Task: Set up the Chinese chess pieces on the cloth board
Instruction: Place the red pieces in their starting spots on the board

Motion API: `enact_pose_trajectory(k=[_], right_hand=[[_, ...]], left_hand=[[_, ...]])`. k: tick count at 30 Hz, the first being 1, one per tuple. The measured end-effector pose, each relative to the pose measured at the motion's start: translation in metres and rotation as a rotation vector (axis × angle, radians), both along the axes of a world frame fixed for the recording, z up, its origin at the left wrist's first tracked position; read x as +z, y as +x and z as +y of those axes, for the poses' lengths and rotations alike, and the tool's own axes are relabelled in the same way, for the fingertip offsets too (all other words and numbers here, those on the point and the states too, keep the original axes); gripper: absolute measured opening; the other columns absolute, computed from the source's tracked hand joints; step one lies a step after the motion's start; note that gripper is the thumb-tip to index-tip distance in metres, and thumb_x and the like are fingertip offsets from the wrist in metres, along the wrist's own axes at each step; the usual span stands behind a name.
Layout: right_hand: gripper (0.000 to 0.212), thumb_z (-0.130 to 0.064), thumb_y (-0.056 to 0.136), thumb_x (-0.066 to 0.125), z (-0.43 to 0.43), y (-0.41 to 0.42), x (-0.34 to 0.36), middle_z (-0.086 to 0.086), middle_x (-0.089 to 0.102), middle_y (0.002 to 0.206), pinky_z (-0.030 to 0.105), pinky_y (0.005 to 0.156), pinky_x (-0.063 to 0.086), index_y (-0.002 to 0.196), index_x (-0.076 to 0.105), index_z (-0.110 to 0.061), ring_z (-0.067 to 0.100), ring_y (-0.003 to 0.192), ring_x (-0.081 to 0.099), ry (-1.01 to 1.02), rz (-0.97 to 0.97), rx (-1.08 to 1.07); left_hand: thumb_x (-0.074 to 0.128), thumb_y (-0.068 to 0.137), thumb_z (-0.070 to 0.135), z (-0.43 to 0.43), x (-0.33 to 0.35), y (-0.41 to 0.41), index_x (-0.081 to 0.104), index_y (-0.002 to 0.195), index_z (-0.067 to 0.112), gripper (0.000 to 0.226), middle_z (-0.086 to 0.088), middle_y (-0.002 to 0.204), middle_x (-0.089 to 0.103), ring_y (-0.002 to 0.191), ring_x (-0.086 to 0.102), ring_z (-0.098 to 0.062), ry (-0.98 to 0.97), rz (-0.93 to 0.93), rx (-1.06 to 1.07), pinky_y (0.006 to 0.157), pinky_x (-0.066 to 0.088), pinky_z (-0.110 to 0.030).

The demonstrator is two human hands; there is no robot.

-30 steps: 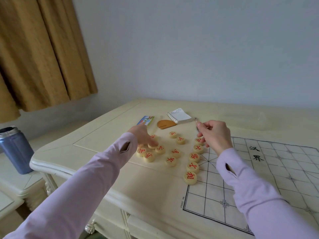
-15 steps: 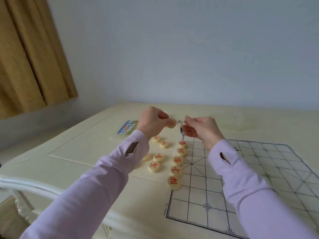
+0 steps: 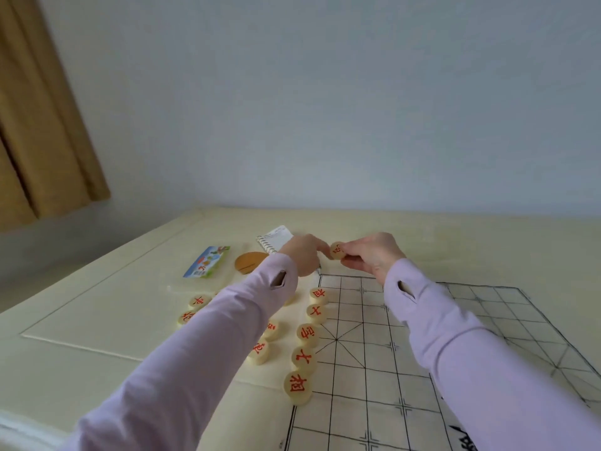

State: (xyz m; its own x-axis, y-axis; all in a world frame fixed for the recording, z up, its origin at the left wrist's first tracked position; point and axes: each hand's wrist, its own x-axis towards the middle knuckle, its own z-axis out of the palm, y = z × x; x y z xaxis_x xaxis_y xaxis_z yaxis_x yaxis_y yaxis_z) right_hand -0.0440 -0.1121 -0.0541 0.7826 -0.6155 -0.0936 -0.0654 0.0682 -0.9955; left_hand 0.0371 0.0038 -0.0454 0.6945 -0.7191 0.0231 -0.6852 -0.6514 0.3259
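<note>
Now the right hand [image 3: 367, 255] pinches a red-lettered chess piece [image 3: 337, 250]; the left hand's [image 3: 302, 255] grip is unclear. It is best centred on a cloth board [image 3: 364, 379] crossing beyond the 5 placed pieces [image 3: 307, 333].

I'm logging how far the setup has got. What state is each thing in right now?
held piece: off the table, red character showing, pinched by the right hand.
left hand: fingertip at the held piece; hold unclear.
edge row: five pieces, face up, along the grid's left edge.
loose pieces: face up, off the grid.
cloth board: spread flat.
</note>
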Motion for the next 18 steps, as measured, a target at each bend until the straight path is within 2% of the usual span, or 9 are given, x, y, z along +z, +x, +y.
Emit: enact_pose_trajectory(k=[3,6,9,12,18], right_hand=[[0.016,0.004,0.076,0.072,-0.003,0.007,-0.009,0.025,0.068,0.093,0.038,0.077,0.058,0.087,0.064,0.012,0.03,0.074,0.068,-0.013,0.079,-0.01],[0.011,0.005,0.074,0.073,-0.002,0.008,-0.012,0.018,0.067,0.081,0.032,0.069,0.059,0.077,0.063,0.008,0.028,0.073,0.066,-0.019,0.116,0.021],[0.023,0.005,0.074,0.073,0.0,0.011,-0.013,0.02,0.066,0.087,0.034,0.072,0.058,0.094,0.063,0.013,0.029,0.072,0.066,-0.048,0.134,0.052],[0.032,0.005,0.074,0.074,0.003,0.013,-0.014,0.024,0.067,0.098,0.039,0.076,0.058,0.102,0.062,0.014,0.035,0.083,0.068,-0.093,0.181,0.088],[0.027,0.005,0.075,0.073,0.01,0.016,-0.015,0.021,0.069,0.096,0.039,0.081,0.057,0.1,0.065,0.013,0.034,0.088,0.069,-0.182,0.263,0.174]], left_hand=[[0.033,0.089,-0.004,-0.01,-0.003,0.003,0.063,0.119,0.032,0.056,-0.001,0.113,0.057,0.091,0.048,-0.017,0.17,-0.075,-0.021,0.074,0.039,-0.025],[0.041,0.087,-0.001,-0.013,-0.003,0.01,0.067,0.116,0.021,0.044,-0.003,0.114,0.058,0.102,0.053,-0.022,0.224,-0.093,0.011,0.083,0.043,-0.028],[0.044,0.086,0.002,-0.011,-0.004,0.024,0.067,0.114,0.011,0.037,-0.008,0.121,0.06,0.114,0.054,-0.026,0.236,-0.119,0.079,0.095,0.045,-0.031],[0.037,0.092,0.003,-0.003,-0.007,0.033,0.06,0.124,0.01,0.039,-0.01,0.13,0.053,0.122,0.045,-0.028,0.262,-0.151,0.124,0.099,0.038,-0.031],[0.034,0.093,0.004,0.008,-0.012,0.04,0.052,0.13,0.012,0.042,-0.012,0.136,0.043,0.126,0.036,-0.03,0.235,-0.16,0.167,0.099,0.034,-0.032]])
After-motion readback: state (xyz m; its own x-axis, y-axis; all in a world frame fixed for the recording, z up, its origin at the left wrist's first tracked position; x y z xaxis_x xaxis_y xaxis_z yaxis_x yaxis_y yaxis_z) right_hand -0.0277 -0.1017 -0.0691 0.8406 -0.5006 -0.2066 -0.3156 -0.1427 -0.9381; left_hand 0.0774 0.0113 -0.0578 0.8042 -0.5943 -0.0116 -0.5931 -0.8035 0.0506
